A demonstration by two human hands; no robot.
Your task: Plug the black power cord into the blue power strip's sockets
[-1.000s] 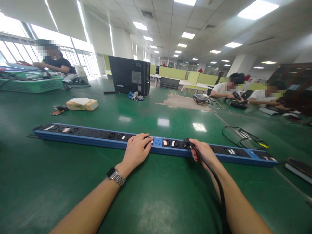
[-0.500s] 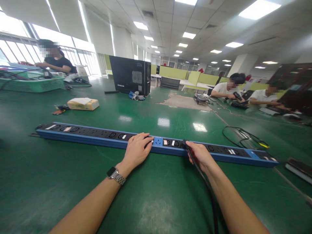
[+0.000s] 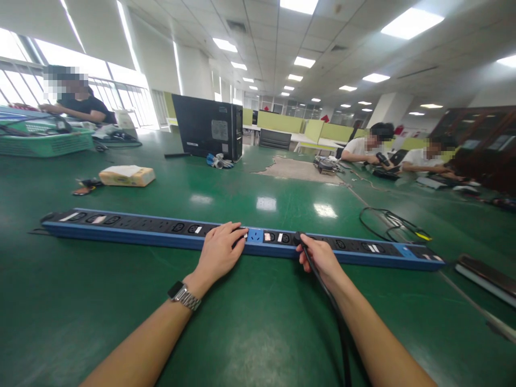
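Power strip: the long blue-sided power strip [image 3: 258,249] lies across the green table [image 3: 242,317] in front of the wearer, its socket face upward
Left hand: the left hand [image 3: 221,250] lies over the strip near its middle, just beside a blue socket [image 3: 255,236]; its fingers are extended and slightly apart, open rather than gripping
Wrist: a watch [image 3: 176,291] with a metal band sits above that hand
Right hand: the right hand [image 3: 322,258] pinches the black plug [image 3: 298,237] between thumb and fingers
Plug: at the strip's sockets; from where I stand I cannot tell how far in it sits
Cord: the thick black cord [image 3: 334,301] runs from the plug down past the right forearm
Behind the strip: a tissue pack [image 3: 129,177] towards the left, and blue and white gloves [image 3: 220,161] by a black computer case [image 3: 207,129]
Far left: a green basket [image 3: 52,144] with cables in it, and a seated person [image 3: 83,107] in dark clothing
Right side: a loose black cable with a yellow tag [image 3: 423,236] behind the strip; farther off, two people in white tops, one [image 3: 357,149] beside the other [image 3: 419,158]
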